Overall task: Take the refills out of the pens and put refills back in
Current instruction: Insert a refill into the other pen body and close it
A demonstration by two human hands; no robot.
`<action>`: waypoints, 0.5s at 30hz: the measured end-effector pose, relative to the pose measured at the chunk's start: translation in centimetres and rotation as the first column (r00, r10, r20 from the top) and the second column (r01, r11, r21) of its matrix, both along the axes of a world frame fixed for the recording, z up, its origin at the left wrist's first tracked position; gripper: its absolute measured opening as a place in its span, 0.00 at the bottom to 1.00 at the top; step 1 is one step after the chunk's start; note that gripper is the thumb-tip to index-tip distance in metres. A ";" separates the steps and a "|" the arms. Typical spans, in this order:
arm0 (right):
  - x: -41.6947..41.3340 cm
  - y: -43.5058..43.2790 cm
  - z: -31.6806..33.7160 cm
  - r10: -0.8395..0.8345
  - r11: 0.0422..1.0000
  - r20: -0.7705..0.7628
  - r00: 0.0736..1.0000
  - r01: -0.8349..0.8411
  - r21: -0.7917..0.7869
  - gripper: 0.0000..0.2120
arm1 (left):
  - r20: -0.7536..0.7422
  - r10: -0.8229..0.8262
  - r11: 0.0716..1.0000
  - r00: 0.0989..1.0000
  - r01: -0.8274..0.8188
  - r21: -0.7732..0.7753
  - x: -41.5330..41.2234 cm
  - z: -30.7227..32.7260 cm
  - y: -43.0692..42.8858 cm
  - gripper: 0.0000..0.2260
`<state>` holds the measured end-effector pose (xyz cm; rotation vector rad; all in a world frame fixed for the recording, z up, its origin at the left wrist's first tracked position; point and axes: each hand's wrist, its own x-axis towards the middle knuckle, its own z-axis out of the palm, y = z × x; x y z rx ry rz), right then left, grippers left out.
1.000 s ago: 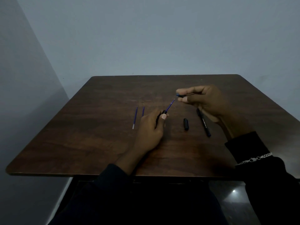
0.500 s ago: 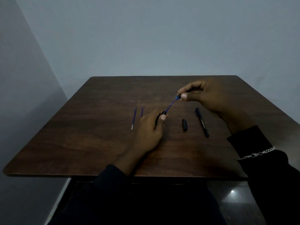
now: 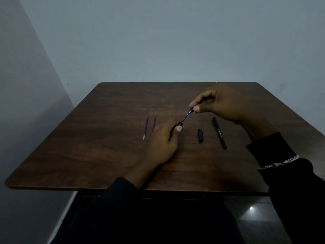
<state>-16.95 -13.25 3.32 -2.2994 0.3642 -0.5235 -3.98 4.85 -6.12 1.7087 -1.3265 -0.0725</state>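
Blue refill (image 3: 186,118) above the middle of the table, partly inside a black pen barrel (image 3: 179,123), partly bare. Long axis on a slant: lower end in the barrel's mouth, toward the near left; upper end raised, toward the far right. Pinched at that upper end by the right hand (image 3: 221,104), thumb (image 3: 196,109) and forefinger closed narrowly on the tip, other fingers curled behind. Barrel wrapped in the left hand (image 3: 163,141), fingers curled round it, thumbnail just beside the mouth, most of the black body hidden in the fist. So: refill up and to the right of the left fingers, down and to the left of the right ones, both hands on one line with the bare blue stretch between. Impossible to tell from this alone whether going in or coming out. Either way, probably a straight slide along that same slant, any sideways drift likely to bend so thin a tube or jam it at the mouth. Right hand nearer the free end, hence the likelier mover; left hand better as a fixed brace, low over the wood. Farther out, on the table (image 3: 88,155): a loose refill (image 3: 145,127) and a second loose refill (image 3: 153,125) side by side, left of the left hand, nearly parallel. To the right of that hand, a short black cap (image 3: 200,135). Beyond it, a whole black pen (image 3: 219,132), lengthwise, near the right forearm. Dark sleeves (image 3: 119,196) on both arms, a silver bracelet (image 3: 279,162) at the right cuff.
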 end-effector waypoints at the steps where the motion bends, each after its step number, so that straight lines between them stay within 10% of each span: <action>1: 0.0 0.0 0.1 -0.008 1.000 -0.017 1.000 0.007 -0.020 0.09 | 0.008 -0.002 1.000 1.000 0.002 0.005 0.0 0.0 0.0 0.09; 15: 1.0 1.7 -1.0 0.054 0.989 -0.074 0.996 -0.064 -0.131 0.05 | 0.024 -0.005 1.000 1.000 0.005 0.003 0.4 -0.3 0.0 0.10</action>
